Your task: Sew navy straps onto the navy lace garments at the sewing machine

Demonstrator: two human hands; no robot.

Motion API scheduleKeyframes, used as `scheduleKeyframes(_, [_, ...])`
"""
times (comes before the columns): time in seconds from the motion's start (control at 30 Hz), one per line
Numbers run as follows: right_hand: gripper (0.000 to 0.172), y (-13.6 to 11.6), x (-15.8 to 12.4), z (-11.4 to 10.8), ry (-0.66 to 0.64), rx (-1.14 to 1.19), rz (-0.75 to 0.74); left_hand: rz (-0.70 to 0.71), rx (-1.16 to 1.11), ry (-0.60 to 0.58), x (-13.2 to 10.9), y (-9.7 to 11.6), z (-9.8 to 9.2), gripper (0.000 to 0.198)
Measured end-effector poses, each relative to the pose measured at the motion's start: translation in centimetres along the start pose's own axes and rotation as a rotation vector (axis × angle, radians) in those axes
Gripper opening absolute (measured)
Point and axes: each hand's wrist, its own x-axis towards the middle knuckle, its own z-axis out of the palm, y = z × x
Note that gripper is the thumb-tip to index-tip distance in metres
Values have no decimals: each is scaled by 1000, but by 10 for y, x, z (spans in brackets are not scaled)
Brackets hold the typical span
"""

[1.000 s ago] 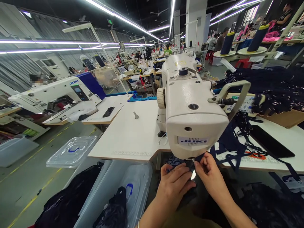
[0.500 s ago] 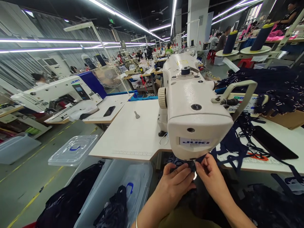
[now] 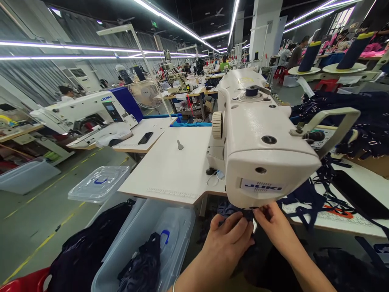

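A white JUKI sewing machine (image 3: 267, 162) fills the middle of the view, its head end facing me. Just under that head, my left hand (image 3: 226, 241) is closed over bunched navy fabric (image 3: 227, 210), fingers bent and close together. My right hand (image 3: 273, 225) is beside it in a pinch at the cloth's edge, its fingertips partly behind the machine head. A small bright spot (image 3: 254, 225) shows between the two hands. The needle and the stitching spot are hidden by the machine head.
Left of the machine, a white tabletop (image 3: 170, 170) bears a small metal tool (image 3: 180, 144). Below stands a clear plastic bin (image 3: 182, 243) with dark garments. At right lie navy straps (image 3: 306, 202), orange-handled scissors (image 3: 338, 211) and a black phone-like slab (image 3: 358, 194). Co-workers sit farther back.
The view has shifted, so the machine appears farther right and slightly larger. Both hands stay at the cloth under the machine head, with little visible movement relative to it.
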Motion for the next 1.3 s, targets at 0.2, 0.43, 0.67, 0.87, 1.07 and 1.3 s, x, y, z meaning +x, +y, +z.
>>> scheduleKeyframes(0.2, [26, 4, 2, -2, -6, -68, 12, -6, -13, -12, 0, 0, 1, 23])
scheduleKeyframes(0.43, [18, -1, 28, -13, -30, -310, -96, -106, 30, -4, 3, 11, 4, 29])
scheduleKeyframes(0.67, [10, 4, 47, -9, -31, -356, -257, -160, 133, 38, 9, 16, 9, 29])
scheduleKeyframes(0.87, [10, 9, 60, -8, -1, -378, -261, -171, 134, 57, 12, 18, 9, 26])
scheduleKeyframes(1.07, [17, 10, 64, -12, -10, -406, -257, -183, 150, 55, 12, 22, 11, 28])
scheduleKeyframes(1.3, [10, 15, 65, -14, 30, -426, -258, -194, 166, 79, 12, 24, 12, 27])
